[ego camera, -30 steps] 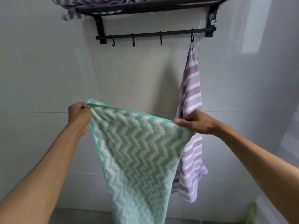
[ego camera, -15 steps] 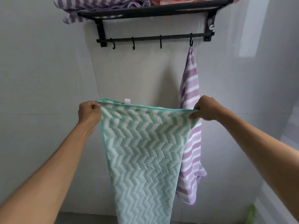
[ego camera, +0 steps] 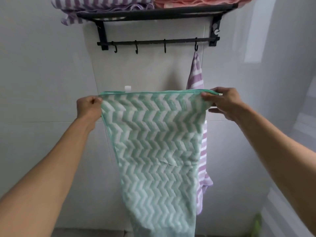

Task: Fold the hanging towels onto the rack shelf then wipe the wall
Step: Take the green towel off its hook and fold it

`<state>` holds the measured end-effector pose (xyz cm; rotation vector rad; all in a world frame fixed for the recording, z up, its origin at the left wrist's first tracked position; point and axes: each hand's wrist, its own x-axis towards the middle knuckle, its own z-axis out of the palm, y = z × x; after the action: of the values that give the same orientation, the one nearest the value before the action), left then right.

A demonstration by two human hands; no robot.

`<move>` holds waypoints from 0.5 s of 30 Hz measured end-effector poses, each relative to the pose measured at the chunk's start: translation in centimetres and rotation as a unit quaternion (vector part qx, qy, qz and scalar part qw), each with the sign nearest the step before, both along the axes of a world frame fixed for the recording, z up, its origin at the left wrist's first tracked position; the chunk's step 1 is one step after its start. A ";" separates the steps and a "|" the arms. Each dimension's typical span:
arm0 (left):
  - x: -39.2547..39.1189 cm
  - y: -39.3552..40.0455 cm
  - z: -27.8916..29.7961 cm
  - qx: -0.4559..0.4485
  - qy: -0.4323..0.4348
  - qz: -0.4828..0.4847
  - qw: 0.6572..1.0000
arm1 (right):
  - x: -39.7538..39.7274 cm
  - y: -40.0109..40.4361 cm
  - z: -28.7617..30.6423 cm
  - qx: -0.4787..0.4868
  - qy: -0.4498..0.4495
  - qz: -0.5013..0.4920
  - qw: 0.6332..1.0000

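Note:
A green and white zigzag towel [ego camera: 153, 142] hangs stretched flat in front of me, its top edge level. My left hand [ego camera: 88, 107] pinches its upper left corner and my right hand [ego camera: 222, 101] pinches its upper right corner. Behind it a purple striped towel [ego camera: 196, 77] hangs from the rightmost hook of the black wall rack [ego camera: 153, 13]. On the rack's shelf lie a folded purple striped towel [ego camera: 102, 4] on the left and a folded pink towel [ego camera: 196, 1] on the right.
The hook bar [ego camera: 153, 42] under the shelf has three bare hooks to the left. Grey tiled wall [ego camera: 42, 74] surrounds the rack. A blurred green object [ego camera: 256, 224] sits low at the right.
Both hands rose and spread apart, pulling the green towel's top edge taut and level. The right hand shifted right, in front of the hanging purple towel.

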<state>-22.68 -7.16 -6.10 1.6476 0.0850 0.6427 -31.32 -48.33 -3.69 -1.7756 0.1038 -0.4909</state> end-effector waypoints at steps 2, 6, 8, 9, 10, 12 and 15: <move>0.2 -0.7 0.3 0.005 0.015 -0.017 1.000 | -0.2 0.2 -0.1 -0.024 0.014 -0.004 1.000; 0.6 -1.4 0.8 -0.026 0.001 -0.012 1.000 | -0.6 -0.4 0.7 0.061 -0.037 -0.022 0.997; 0.8 -1.8 0.7 -0.027 0.007 -0.014 1.000 | -0.7 -0.6 0.8 0.053 -0.030 -0.020 0.998; 0.9 -1.9 0.7 -0.029 0.011 -0.016 0.999 | -0.7 -0.6 0.8 0.051 -0.034 -0.020 0.998; 1.0 -2.0 0.6 -0.033 0.010 -0.018 0.999 | -0.6 -0.6 0.7 0.055 -0.042 -0.021 0.997; 1.2 -2.3 0.5 -0.039 0.012 -0.020 0.999 | -0.7 -0.6 0.7 0.069 -0.048 -0.025 0.996; 1.2 -2.4 0.3 -0.047 0.033 -0.023 0.998 | -0.8 -0.7 0.5 0.074 -0.047 -0.029 0.996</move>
<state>-21.43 -9.53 -5.78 1.5749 0.1228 0.5411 -32.12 -49.01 -3.18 -1.6059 0.1226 -0.5924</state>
